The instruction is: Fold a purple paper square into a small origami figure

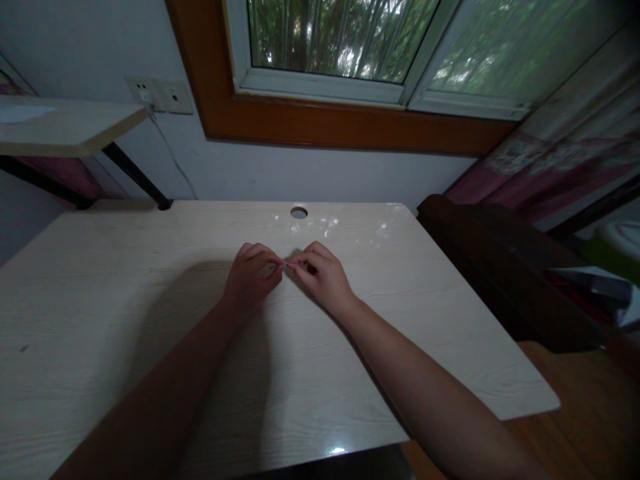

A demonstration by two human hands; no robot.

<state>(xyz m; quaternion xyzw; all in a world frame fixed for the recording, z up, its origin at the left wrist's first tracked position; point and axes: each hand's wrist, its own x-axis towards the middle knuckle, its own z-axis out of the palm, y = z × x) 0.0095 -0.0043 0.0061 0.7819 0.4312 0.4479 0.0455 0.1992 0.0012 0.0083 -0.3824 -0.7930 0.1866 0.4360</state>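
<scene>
My left hand (253, 275) and my right hand (323, 272) meet over the middle of the pale wood-grain desk (350, 380). Both are closed in a pinch, thumb against index finger, with the fingertips almost touching. Between them shows a tiny pale, bluish object (285, 265), too small to make out. Most of it is hidden by the fingertips. Both forearms reach in from the near edge, and a shadow falls on the desk at the left.
A round cable hole (299, 213) sits near the desk's back edge. At the left, a raised shelf (75, 127) stands on black legs. Wall sockets (159, 95) with a thin cable are behind. A dark wooden piece of furniture (480, 267) stands close to the right edge.
</scene>
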